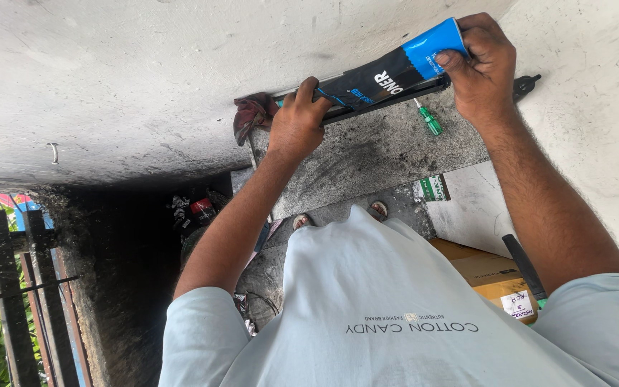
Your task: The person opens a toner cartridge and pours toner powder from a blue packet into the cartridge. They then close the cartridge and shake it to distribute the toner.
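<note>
**Both hands clamped on a long black-and-blue packet**

We find the left hand [296, 123] closed around one end of a long black-and-blue packet [394, 70], fingers wrapped over its edge. The right hand [483, 63] grips the opposite, blue end, thumb and fingers pinched on it. The hands are well apart, one at each end, and the packet is held between them against a dark narrow bar [388, 97] that runs along the packet's lower edge.

We take the packet as our landmark. Just below it, a green-handled screwdriver [428, 119] lies on a grey, soot-stained slab [367, 154]. At the packet's left end, touching the left hand, sits a crumpled reddish rag [249, 115]. Beyond its right end a small black fitting [526, 85] rests on pale concrete [145, 79]. Further below the packet we note a brown cardboard box [487, 276] with a black stick-like tool [526, 269] on it, and the person's pale shirt [381, 315].
</note>
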